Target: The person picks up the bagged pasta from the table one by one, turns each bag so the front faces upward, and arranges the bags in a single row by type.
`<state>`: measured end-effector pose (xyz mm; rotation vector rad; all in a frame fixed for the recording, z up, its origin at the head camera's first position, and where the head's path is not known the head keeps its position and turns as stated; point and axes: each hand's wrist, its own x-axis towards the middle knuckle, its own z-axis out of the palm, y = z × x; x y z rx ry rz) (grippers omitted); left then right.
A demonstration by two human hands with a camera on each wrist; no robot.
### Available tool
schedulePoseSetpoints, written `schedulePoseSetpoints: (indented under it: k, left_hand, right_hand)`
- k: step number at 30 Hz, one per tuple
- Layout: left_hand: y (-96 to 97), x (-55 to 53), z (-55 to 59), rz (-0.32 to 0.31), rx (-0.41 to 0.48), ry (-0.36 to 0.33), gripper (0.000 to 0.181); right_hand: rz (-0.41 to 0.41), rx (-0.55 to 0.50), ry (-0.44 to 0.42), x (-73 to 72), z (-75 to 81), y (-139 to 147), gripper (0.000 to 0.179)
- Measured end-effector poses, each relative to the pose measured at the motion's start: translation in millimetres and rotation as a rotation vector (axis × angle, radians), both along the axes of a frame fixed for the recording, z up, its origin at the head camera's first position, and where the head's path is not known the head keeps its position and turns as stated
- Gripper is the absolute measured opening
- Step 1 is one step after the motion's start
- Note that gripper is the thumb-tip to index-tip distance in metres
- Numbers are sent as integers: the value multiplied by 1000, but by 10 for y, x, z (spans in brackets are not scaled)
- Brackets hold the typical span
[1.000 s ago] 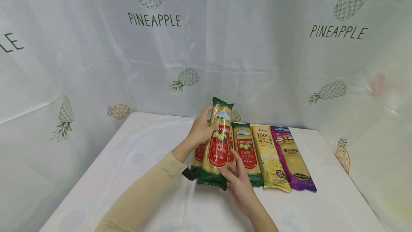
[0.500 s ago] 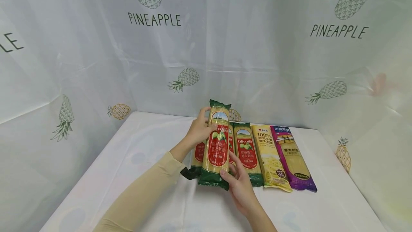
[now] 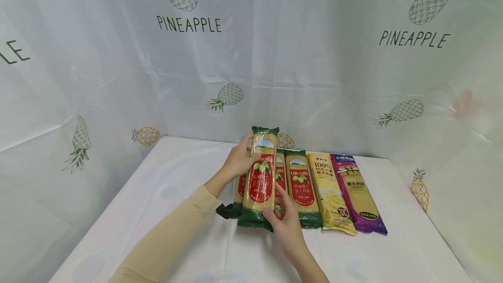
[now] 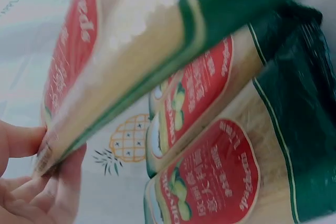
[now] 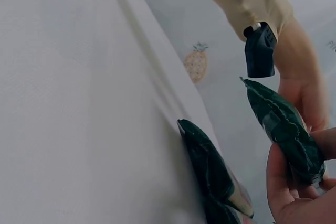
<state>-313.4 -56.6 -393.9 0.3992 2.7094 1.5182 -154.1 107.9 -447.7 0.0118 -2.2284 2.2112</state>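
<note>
Both hands hold a spaghetti packet (image 3: pixel 261 174) with a red label and green ends, raised over others of the same kind. My left hand (image 3: pixel 239 158) grips its upper left side, thumb on the front. My right hand (image 3: pixel 286 224) pinches the lower right side near the green end. In the left wrist view, the left fingers (image 4: pixel 63 182) hold the packet's edge above two lying packets. From the right wrist, the right hand (image 5: pixel 294 198) is seen gripping the crimped green end (image 5: pixel 286 132). Behind the held packet, two Olivoilà packets (image 3: pixel 280 174) are partly hidden.
To the right lie another Olivoilà packet (image 3: pixel 301 187), a yellow pasta packet (image 3: pixel 332 195) and a purple pasta packet (image 3: pixel 357 193), side by side on the white-covered table (image 3: pixel 177 230). A pineapple-print curtain (image 3: pixel 298 56) stands behind. A black device (image 5: pixel 260 51) sits at the left wrist.
Both hands have carried the held packet slightly left, its top end coming lower. More of the packet behind it on the right now shows. The lying packets have not moved.
</note>
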Motion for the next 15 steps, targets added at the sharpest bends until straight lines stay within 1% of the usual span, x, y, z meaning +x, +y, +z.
schedulePoseSetpoints:
  k: [4,8,12,15]
  left_hand:
    - [-92,-42,-29,9,25,-13,73]
    - [-225,-91,-50,26,82,-70,72]
    - [-386,-151,-38,-2,140,-143,71]
    - [-514,-201,-25,-40,157,-187,71]
  right_hand:
    - [5,8,8,-25,16,-50,74]
    - [35,18,-9,-58,38,-109,73]
    - [77,55,-44,-101,52,-169,73]
    - [93,109,-57,-141,48,-219,74]
